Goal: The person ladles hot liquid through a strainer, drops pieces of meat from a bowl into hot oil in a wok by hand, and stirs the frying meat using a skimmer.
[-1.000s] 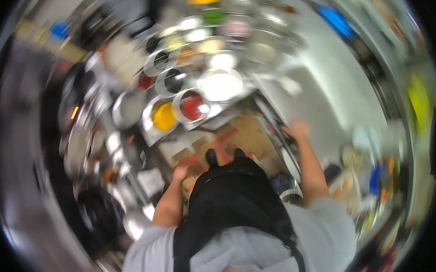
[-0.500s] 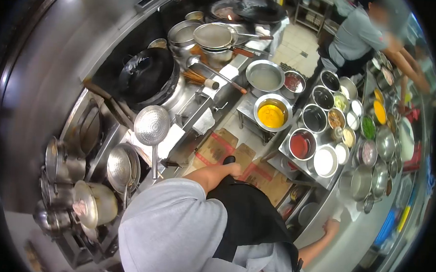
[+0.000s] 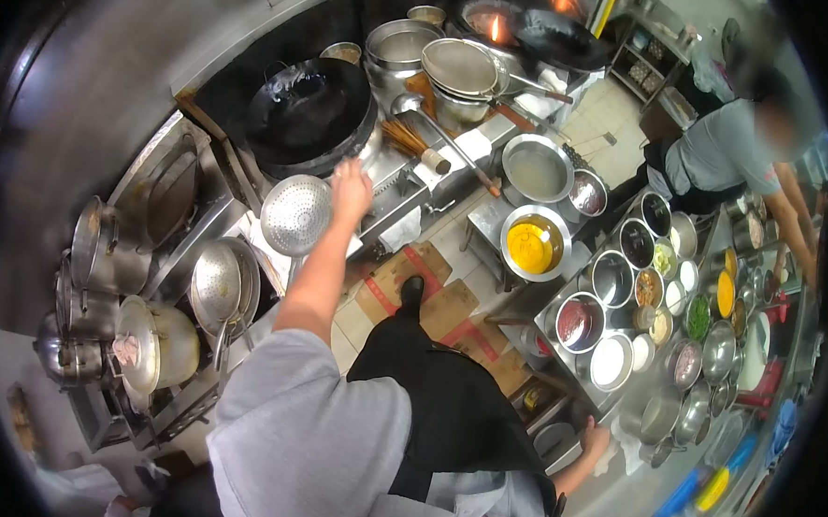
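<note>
My left hand (image 3: 352,190) is stretched forward at the near right edge of a large black wok (image 3: 304,117) on the stove. Its fingers look extended, with nothing visible in them; whether they touch the rim I cannot tell. Just left of this hand lies a perforated strainer (image 3: 295,213), its handle partly behind my forearm. A ladle (image 3: 448,143) with a wooden handle and a bamboo brush (image 3: 415,146) rest to the right of the wok. My right hand (image 3: 595,439) is low beside the steel counter, fingers curled; a bit of white shows against it, too unclear to name.
A flame (image 3: 495,27) burns at the far burner. A bowl of yellow liquid (image 3: 532,248) and several ingredient containers (image 3: 579,323) stand to the right. Flattened cardboard (image 3: 403,281) covers the floor. Pots (image 3: 166,348) crowd the left side. Another person (image 3: 733,149) leans over the far right counter.
My left hand has moved from in front of my waist forward to the wok's edge. My right hand is lower and closer to my body. The whole view has shifted slightly.
</note>
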Available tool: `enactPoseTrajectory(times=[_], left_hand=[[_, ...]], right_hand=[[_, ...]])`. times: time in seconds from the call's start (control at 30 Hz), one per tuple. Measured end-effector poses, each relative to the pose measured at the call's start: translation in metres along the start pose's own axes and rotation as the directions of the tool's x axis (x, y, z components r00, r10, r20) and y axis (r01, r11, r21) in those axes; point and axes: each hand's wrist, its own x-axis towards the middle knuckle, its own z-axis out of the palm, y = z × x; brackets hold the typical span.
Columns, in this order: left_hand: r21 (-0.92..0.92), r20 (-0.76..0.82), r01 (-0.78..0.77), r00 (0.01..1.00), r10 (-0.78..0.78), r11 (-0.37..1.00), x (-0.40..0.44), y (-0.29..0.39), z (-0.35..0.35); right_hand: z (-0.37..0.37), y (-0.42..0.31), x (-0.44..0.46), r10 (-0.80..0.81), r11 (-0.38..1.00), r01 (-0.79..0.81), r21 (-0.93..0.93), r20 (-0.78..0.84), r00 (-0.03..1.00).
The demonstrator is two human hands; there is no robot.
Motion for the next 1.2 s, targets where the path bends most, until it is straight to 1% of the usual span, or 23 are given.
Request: enactPoseTrajectory(times=[0.1,0.13,0.17,0.27,0.4,0.43,0.5,0.57,0.63,0.67,0.7,0.73,0.77,0.83,0.9,0.97,1.0,1.03,1.07,1.1,1.13,1.17,1.2], left_hand=[[0.255,-0.095,0.02,0.995,0.005,0.967,0.061,-0.052,0.033],[0.207,0.101,0.087,0.989,-0.11,0.974,0.076,-0.056,0.035],[0.172,0.301,0.159,0.931,-0.206,0.972,0.086,-0.058,0.037],[0.211,0.202,0.074,0.972,-0.117,0.975,0.095,-0.07,0.048],[0.154,0.117,0.051,0.991,-0.069,0.987,0.098,-0.08,0.052],[0.149,0.104,0.045,0.993,-0.061,0.988,0.098,-0.081,0.052],[0.125,0.193,0.062,0.978,-0.086,0.99,0.103,-0.071,0.038],[0.074,0.05,0.119,0.991,-0.123,0.99,0.109,-0.051,0.023],[-0.046,-0.027,0.005,1.0,-0.006,0.999,0.112,-0.029,0.019],[-0.161,-0.055,-0.087,0.995,0.079,0.983,0.109,-0.015,0.024],[-0.496,0.039,-0.074,0.993,0.107,0.865,0.106,-0.003,0.034],[-0.716,0.24,0.151,0.97,0.037,0.681,0.094,0.012,0.06],[-0.753,0.461,0.348,0.884,0.071,0.558,0.09,0.032,0.07],[-0.805,0.534,0.401,0.811,0.239,0.437,0.09,0.078,0.094],[-0.816,0.572,0.448,0.713,0.404,0.365,0.103,0.125,0.125],[-0.846,0.532,0.487,0.741,0.41,0.218,0.118,0.175,0.164],[-0.732,0.621,0.681,0.671,0.404,-0.005,0.127,0.195,0.192],[-0.57,0.653,0.793,0.595,0.468,-0.214,0.135,0.205,0.236],[-0.426,0.797,0.879,0.477,0.371,-0.214,0.159,0.232,0.213],[-0.281,0.837,0.875,0.425,0.346,-0.394,0.167,0.246,0.231],[-0.158,0.899,0.857,0.33,0.288,-0.49,0.184,0.261,0.222],[-0.104,0.88,0.817,0.341,0.329,-0.568,0.192,0.266,0.238],[-0.099,0.83,0.788,0.402,0.386,-0.607,0.195,0.268,0.253]], right_hand=[[-0.043,-0.124,-0.028,-0.277,0.936,0.293,0.198,-0.105,0.955],[-0.052,-0.164,-0.033,-0.347,0.902,0.355,0.246,-0.075,0.935],[-0.063,-0.199,-0.037,-0.416,0.862,0.413,0.293,-0.053,0.908],[-0.095,-0.304,-0.064,-0.598,0.724,0.574,0.383,-0.068,0.799],[-0.124,-0.407,-0.078,-0.716,0.6,0.625,0.5,-0.013,0.698],[-0.13,-0.427,-0.074,-0.702,0.613,0.613,0.498,-0.012,0.712],[-0.135,-0.459,-0.064,-0.718,0.657,0.618,0.432,0.106,0.688],[-0.126,-0.477,-0.045,-0.736,0.628,0.652,0.425,0.054,0.674],[-0.131,-0.499,-0.037,-0.813,0.555,0.78,0.291,-0.01,0.582],[-0.133,-0.509,-0.036,-0.781,0.599,0.737,0.314,0.024,0.624],[-0.132,-0.516,-0.037,-0.766,0.616,0.722,0.316,0.026,0.643],[-0.129,-0.523,-0.037,-0.753,0.634,0.7,0.329,0.054,0.656],[-0.127,-0.528,-0.04,-0.741,0.649,0.68,0.342,0.081,0.667],[-0.121,-0.538,-0.047,-0.725,0.666,0.653,0.36,0.106,0.681],[-0.108,-0.534,-0.054,-0.767,0.635,0.706,0.312,0.147,0.625],[-0.102,-0.527,-0.065,-0.724,0.687,0.639,0.347,0.256,0.64],[-0.102,-0.523,-0.072,-0.693,0.721,0.629,0.291,0.276,0.666],[-0.101,-0.518,-0.079,-0.66,0.751,0.615,0.24,0.301,0.689],[-0.099,-0.512,-0.085,-0.627,0.779,0.57,0.26,0.312,0.714],[-0.099,-0.505,-0.088,-0.6,0.799,0.531,0.282,0.33,0.729],[-0.102,-0.499,-0.093,-0.573,0.818,0.494,0.294,0.336,0.748],[-0.1,-0.491,-0.097,-0.548,0.831,0.462,0.31,0.314,0.775],[-0.098,-0.485,-0.099,-0.524,0.838,0.417,0.351,0.306,0.795]])
